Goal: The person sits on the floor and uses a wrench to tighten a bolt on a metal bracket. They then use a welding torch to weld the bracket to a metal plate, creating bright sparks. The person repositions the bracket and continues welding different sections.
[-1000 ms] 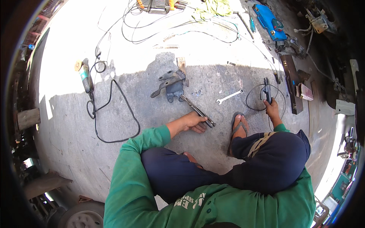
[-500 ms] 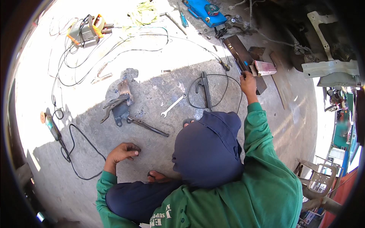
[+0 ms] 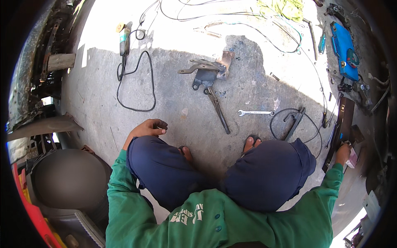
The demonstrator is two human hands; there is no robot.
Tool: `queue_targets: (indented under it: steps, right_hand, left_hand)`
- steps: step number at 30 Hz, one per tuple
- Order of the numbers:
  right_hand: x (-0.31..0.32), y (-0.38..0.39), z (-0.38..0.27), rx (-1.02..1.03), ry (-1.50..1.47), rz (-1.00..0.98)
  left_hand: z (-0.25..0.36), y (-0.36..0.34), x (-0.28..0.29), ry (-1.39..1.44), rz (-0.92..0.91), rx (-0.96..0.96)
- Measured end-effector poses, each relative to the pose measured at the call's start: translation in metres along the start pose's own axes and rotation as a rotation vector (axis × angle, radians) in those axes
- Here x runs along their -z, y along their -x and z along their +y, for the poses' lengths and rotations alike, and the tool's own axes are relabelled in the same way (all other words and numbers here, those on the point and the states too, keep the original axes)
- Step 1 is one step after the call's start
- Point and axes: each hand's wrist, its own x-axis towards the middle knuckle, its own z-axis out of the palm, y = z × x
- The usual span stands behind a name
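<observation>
Right fingers (image 3: 345, 148) at pink box (image 3: 352, 159)

Bare concrete floor (image 3: 194, 132) gives the left hand (image 3: 148, 128) an open lane to its right, as far as the pliers (image 3: 218, 110), which slant across it. Ahead of that hand, a black cord (image 3: 154, 99) loops over the floor; ahead and to the right, a metal bracket (image 3: 204, 77) blocks the way. Between the hands, the right knee (image 3: 273, 165) bars a low crossing, with a wrench (image 3: 256, 113) and a black clamp (image 3: 294, 124) beyond. The right hand (image 3: 342, 153) sits tightly between a long brown box (image 3: 344, 120) and a pink box (image 3: 352, 160).
</observation>
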Motion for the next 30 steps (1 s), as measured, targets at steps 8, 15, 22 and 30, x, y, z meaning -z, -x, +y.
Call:
queue_targets:
  steps: [8,15,22,30]
  right_hand:
    - [0.034,0.017,0.016,0.168,0.111,0.038]
    - [0.130,0.060,-0.029,0.460,-0.144,0.578]
    - [0.372,0.187,-0.182,0.815,-1.383,0.285]
    - [0.377,0.192,-0.275,0.738,-1.874,-0.118]
  left_hand:
    - [0.070,-0.020,0.050,-0.421,0.097,-0.142]
    - [0.212,-0.015,0.036,-0.831,0.155,-0.381]
    - [0.296,-0.041,-0.080,-0.715,0.243,-1.257]
    - [0.290,-0.022,-0.054,-0.420,0.067,-0.957]
